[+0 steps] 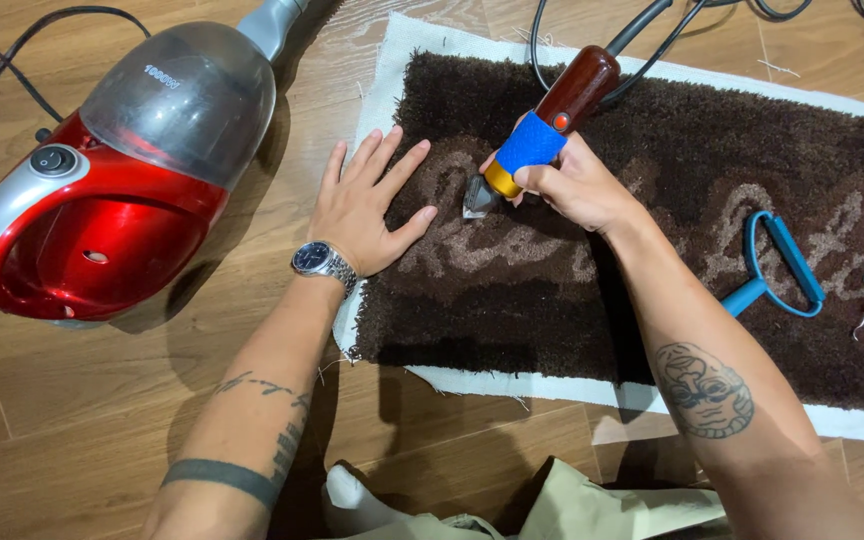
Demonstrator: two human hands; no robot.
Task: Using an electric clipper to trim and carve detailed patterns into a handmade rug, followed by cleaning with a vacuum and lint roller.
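Wood floor [102,420] w/ brown tufted rug [652,180]: left hand [367,205] flat, fingers spread on rug's left edge; right hand [572,180] fingers clamped round carving clipper [542,135]. Red vacuum [102,190] far left.

Our arms are bare: silver dark-dial watch [323,262] on the left wrist, band tattoos there, round tattoo [704,391] on the right forearm.

The left hand [367,205] lay flat, palm down, fingers spread and pointing away from the body, a watch on its wrist. Just to its right, the right hand [572,180] was curled in a tight grip, knuckles up, both tattooed forearms extended forward.
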